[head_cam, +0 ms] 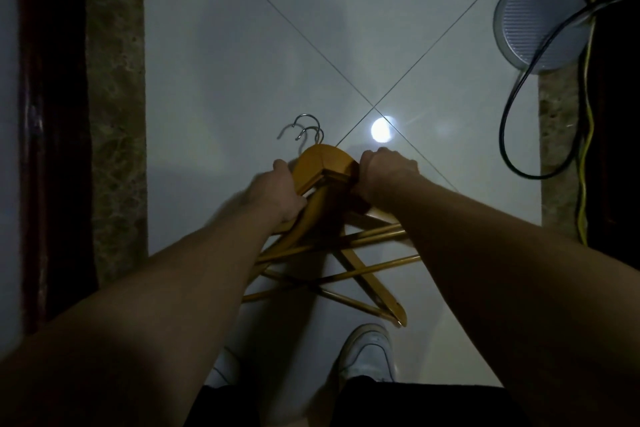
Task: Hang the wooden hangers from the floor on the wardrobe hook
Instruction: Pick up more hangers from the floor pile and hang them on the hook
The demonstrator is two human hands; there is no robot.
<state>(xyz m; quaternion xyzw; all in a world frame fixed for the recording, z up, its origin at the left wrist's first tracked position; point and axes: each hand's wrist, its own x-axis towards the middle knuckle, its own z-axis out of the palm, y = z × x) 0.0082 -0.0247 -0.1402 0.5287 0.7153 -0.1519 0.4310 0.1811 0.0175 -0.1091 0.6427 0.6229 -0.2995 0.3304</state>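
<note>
Head view, looking down. We see a bundle of wooden hangers (pixel 327 163) gathered low over the pale tiled floor (pixel 242 45), their necks stacked together and their metal hooks (pixel 306 130) pointing away from the person. The left hand (pixel 277 192) is wrapped around the left shoulder of the stack; the right hand (pixel 386 170) is clenched over the right shoulder, fingers curled down out of sight. Behind the hands the hangers' arms and crossbars fan out unevenly, crossing one another; we cannot tell whether their lower ends touch the tiles. Both forearms cover parts of the bundle. A bright round reflection (pixel 381 129) lies on the floor just beyond the right hand, near the crossing of the tile joints. A white shoe (pixel 367 354) stands near the tip of the lowest hanger. At far right, well apart from the hangers, a round ribbed disc (pixel 542 24) rests at the floor's edge, with a black cable (pixel 509 114) and a yellow cable (pixel 585 149) trailing past it. A marbled border strip (pixel 116 114) and dark wooden edge (pixel 52 114) run along the left.
</note>
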